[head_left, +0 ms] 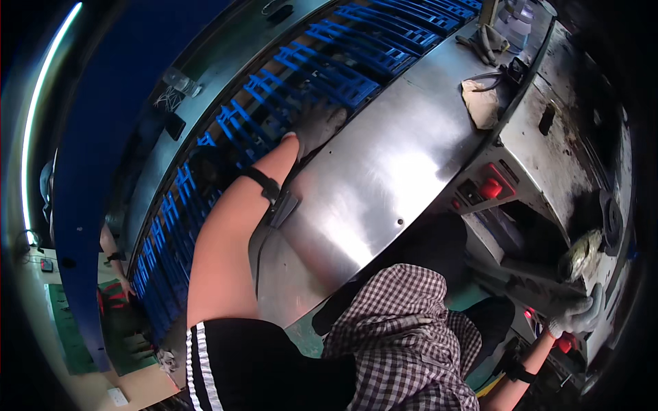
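My left hand [319, 127], in a dark grey glove, reaches across the shiny metal tabletop [384, 157] to the row of blue slatted racks [343, 85]. Its fingers look spread at the near edge of the racks, with their tips lost in shadow. A dark strap with a small box [271, 195] is on my left forearm. At the lower right, my right hand [579, 314] wears a pale grey glove. Its fingers are stretched out beside the worn metal cabinet [528, 144], and nothing shows in them.
Red switches [491, 188] are on the cabinet's side. Brownish paper [481, 104], grey gloves [490, 42] and a clear bottle [515, 24] lie at the far right. Another person's hand [127, 286] reaches the racks at left. A blue post [79, 205] stands there.
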The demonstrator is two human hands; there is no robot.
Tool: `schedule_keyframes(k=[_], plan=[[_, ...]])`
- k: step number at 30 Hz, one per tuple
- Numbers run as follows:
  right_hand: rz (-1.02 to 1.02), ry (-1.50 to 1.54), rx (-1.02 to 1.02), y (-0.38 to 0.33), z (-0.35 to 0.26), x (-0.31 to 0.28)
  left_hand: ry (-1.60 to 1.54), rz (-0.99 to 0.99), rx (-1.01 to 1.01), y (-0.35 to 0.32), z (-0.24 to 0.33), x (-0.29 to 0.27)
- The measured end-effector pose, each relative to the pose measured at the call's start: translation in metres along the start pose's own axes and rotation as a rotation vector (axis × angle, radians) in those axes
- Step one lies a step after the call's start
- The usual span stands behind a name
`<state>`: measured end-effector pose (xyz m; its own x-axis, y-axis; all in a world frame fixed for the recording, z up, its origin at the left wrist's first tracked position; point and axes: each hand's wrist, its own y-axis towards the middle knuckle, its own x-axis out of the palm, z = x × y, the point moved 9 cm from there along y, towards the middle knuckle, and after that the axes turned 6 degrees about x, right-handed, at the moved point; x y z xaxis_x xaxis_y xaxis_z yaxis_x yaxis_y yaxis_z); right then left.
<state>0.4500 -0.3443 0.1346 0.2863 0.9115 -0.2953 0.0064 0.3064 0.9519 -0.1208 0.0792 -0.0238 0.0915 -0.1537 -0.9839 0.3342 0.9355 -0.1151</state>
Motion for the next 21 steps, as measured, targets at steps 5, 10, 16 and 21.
schedule_keyframes(k=[5, 10, 16, 21], plan=[[-0.054, 0.000, -0.012, 0.000, 0.002, -0.001, 0.096, -0.107, -0.063, 0.011, 0.020, 0.000], [-0.056, 0.065, 0.006, -0.011, 0.015, -0.001, -0.109, 0.109, 0.169, -0.039, -0.002, -0.004], [0.076, 0.045, 0.114, -0.024, 0.036, -0.009, 0.052, 0.206, 0.099, -0.068, -0.026, -0.003], [0.060, 0.057, 0.150, -0.022, 0.039, -0.006, 0.053, 0.273, 0.011, -0.020, -0.011, -0.007]])
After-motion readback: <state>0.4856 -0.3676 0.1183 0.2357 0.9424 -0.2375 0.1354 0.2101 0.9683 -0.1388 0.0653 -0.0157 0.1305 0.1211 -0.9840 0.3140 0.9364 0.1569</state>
